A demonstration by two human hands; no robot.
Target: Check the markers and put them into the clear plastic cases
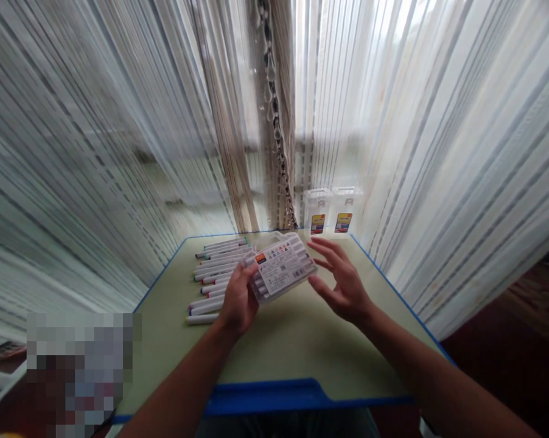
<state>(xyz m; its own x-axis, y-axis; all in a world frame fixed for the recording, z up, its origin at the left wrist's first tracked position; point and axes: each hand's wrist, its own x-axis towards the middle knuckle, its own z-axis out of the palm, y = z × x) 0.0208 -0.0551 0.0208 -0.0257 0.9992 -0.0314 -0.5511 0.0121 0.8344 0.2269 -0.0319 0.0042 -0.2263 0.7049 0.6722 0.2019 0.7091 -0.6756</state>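
Note:
My left hand (pixel 240 299) grips the left end of a clear plastic marker case (pixel 283 267), thumb on top. The case is tilted above the table, with a printed label on its upper face and white markers showing inside. To its right, my right hand (pixel 341 280) is open, fingers spread, the fingertips close to the case's right end. Whether they touch it I cannot tell. Several white markers (pixel 217 283) with coloured ends lie in a loose column on the table, left of the case; my left hand and the case partly hide them.
Two clear plastic boxes (pixel 319 210) with yellow, red and blue labels stand at the table's far right corner. The pale green table (pixel 283 359) has a raised blue edge. Striped string curtains (pixel 119 121) hang around its back and sides, with a beaded strand in the middle.

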